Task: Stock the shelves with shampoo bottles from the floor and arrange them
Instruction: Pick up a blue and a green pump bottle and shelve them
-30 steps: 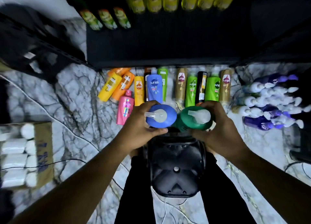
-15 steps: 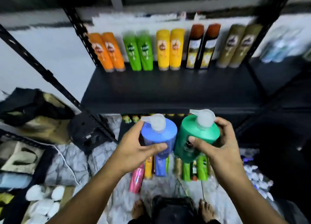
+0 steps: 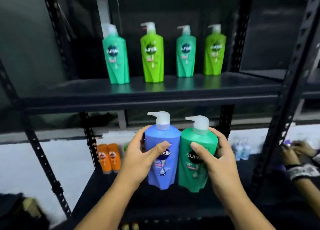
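The black shelf with four green bottles now fills my view; I've risen from the floor, left hand clamped on the blue bottle, right hand on the green bottle, both ready for shelving

Both forearms are bare from the bottom edge of the frame up to the left hand and the right hand, with no sleeve, watch, ring or glove showing, and the fingernails are short and unpainted
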### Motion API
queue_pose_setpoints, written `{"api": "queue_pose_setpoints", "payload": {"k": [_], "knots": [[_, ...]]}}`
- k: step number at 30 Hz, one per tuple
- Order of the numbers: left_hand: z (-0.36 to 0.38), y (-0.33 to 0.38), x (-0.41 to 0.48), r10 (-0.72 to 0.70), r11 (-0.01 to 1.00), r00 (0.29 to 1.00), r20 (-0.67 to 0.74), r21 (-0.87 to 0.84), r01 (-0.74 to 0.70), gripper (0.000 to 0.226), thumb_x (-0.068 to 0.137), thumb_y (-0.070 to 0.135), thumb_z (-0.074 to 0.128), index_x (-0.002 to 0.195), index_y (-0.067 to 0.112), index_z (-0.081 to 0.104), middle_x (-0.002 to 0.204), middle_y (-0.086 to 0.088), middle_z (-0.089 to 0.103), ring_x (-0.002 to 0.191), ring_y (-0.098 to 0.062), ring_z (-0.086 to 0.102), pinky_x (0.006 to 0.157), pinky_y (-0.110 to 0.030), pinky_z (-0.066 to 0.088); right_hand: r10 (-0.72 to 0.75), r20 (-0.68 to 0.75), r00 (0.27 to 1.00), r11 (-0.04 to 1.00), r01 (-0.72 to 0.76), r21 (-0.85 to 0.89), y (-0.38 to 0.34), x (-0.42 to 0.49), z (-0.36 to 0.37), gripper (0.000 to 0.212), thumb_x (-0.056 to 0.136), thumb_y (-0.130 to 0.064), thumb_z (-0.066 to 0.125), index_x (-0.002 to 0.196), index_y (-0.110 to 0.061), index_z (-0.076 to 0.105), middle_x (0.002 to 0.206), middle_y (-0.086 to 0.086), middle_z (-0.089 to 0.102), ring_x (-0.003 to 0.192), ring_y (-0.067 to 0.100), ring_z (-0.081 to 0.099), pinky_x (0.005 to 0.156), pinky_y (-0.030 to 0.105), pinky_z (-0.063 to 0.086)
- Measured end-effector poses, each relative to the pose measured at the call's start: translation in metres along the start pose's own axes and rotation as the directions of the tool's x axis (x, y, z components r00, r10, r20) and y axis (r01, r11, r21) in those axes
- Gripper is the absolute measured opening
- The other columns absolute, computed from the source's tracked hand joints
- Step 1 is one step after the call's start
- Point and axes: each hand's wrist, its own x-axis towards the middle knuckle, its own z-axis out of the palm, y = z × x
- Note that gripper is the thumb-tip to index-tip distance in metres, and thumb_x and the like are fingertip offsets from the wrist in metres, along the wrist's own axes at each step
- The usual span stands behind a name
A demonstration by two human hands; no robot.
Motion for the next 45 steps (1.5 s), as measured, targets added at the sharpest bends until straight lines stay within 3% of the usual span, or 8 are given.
{"api": "queue_pose_setpoints", "payload": {"k": [6, 15, 23, 28, 31, 35, 38, 45], "knots": [[0.027, 0.064, 0.058, 0.168, 0.983, 0.985, -0.032, -0.067, -0.17, 0.05, 0.074, 0.031, 0.085, 0.119, 0.022, 0.066, 0.107, 0.001, 0.077, 0.097, -0.018, 0.074, 0.078, -0.029, 0.059, -0.14, -0.037, 0.989, 0.99, 0.141, 0.03, -0.07, 0.063, 0.012, 0.043, 0.073, -0.028, 0.082, 0.113, -0.03, 0.066, 0.104, 0.001, 0.075, 0.094, 0.021, 0.073, 0.066, 0.027, 0.058], [0.074, 0.138, 0.136, 0.292, 0.943, 0.955, -0.05, -0.149, -0.296, 0.039, 0.077, 0.034, 0.088, 0.106, 0.015, 0.071, 0.104, -0.01, 0.077, 0.097, -0.031, 0.074, 0.085, -0.047, 0.061, -0.281, -0.072, 0.957, 0.959, 0.282, 0.012, -0.149, 0.161, 0.008, 0.047, 0.075, -0.04, 0.084, 0.116, -0.024, 0.066, 0.105, -0.001, 0.076, 0.096, 0.017, 0.074, 0.086, 0.042, 0.059], [0.123, 0.163, 0.195, 0.284, 0.938, 0.955, -0.081, -0.18, -0.295, 0.041, 0.083, 0.033, 0.084, 0.111, 0.009, 0.068, 0.1, -0.009, 0.078, 0.091, -0.029, 0.076, 0.079, -0.047, 0.063, -0.319, -0.046, 0.947, 0.947, 0.317, -0.056, -0.174, 0.233, -0.014, 0.047, 0.075, -0.041, 0.085, 0.113, -0.023, 0.066, 0.101, -0.002, 0.076, 0.089, 0.013, 0.074, 0.081, 0.039, 0.061], [0.152, 0.143, 0.228, 0.244, 0.956, 0.961, -0.129, -0.133, -0.26, 0.046, 0.079, 0.039, 0.087, 0.111, 0.013, 0.067, 0.101, -0.007, 0.078, 0.091, -0.026, 0.077, 0.083, -0.055, 0.061, -0.244, 0.001, 0.97, 0.962, 0.243, -0.123, -0.16, 0.275, -0.038, 0.051, 0.073, -0.05, 0.084, 0.114, -0.028, 0.064, 0.102, -0.004, 0.074, 0.089, 0.012, 0.074, 0.086, 0.045, 0.06], [0.161, 0.127, 0.241, 0.274, 0.959, 0.952, -0.138, -0.041, -0.282, 0.044, 0.081, 0.046, 0.083, 0.115, 0.023, 0.066, 0.105, 0.001, 0.077, 0.095, -0.02, 0.076, 0.088, -0.051, 0.06, -0.23, 0.053, 0.972, 0.952, 0.236, -0.193, -0.147, 0.287, -0.052, 0.051, 0.076, -0.057, 0.079, 0.119, -0.036, 0.059, 0.108, -0.009, 0.072, 0.091, 0.004, 0.072, 0.087, 0.037, 0.059], [0.154, 0.11, 0.246, 0.277, 0.949, 0.961, 0.011, 0.155, -0.276, 0.065, 0.08, 0.036, 0.086, 0.133, 0.032, 0.048, 0.119, 0.008, 0.071, 0.104, -0.007, 0.071, 0.092, -0.037, 0.059, -0.159, 0.249, 0.955, 0.933, 0.228, -0.279, -0.123, 0.296, -0.075, 0.065, 0.071, -0.042, 0.089, 0.122, -0.034, 0.049, 0.109, -0.013, 0.07, 0.095, 0.002, 0.07, 0.081, 0.028, 0.057], [0.143, 0.092, 0.248, 0.191, 0.94, 0.974, 0.12, 0.265, -0.216, 0.087, 0.067, 0.035, 0.093, 0.135, 0.031, 0.039, 0.124, 0.01, 0.067, 0.11, -0.006, 0.068, 0.098, -0.036, 0.056, -0.016, 0.367, 0.93, 0.928, 0.15, -0.34, -0.097, 0.307, -0.093, 0.085, 0.06, -0.036, 0.096, 0.127, -0.029, 0.046, 0.116, -0.011, 0.071, 0.104, 0.006, 0.07, 0.092, 0.036, 0.057], [0.145, 0.082, 0.285, 0.085, 0.931, 0.986, 0.142, 0.342, -0.13, 0.088, 0.063, 0.035, 0.095, 0.132, 0.026, 0.04, 0.123, 0.008, 0.066, 0.112, -0.008, 0.067, 0.101, -0.039, 0.054, 0.139, 0.388, 0.911, 0.925, 0.021, -0.38, -0.073, 0.356, -0.103, 0.1, 0.048, -0.045, 0.099, 0.132, -0.021, 0.051, 0.116, -0.006, 0.073, 0.104, 0.014, 0.071, 0.096, 0.041, 0.055]]}}
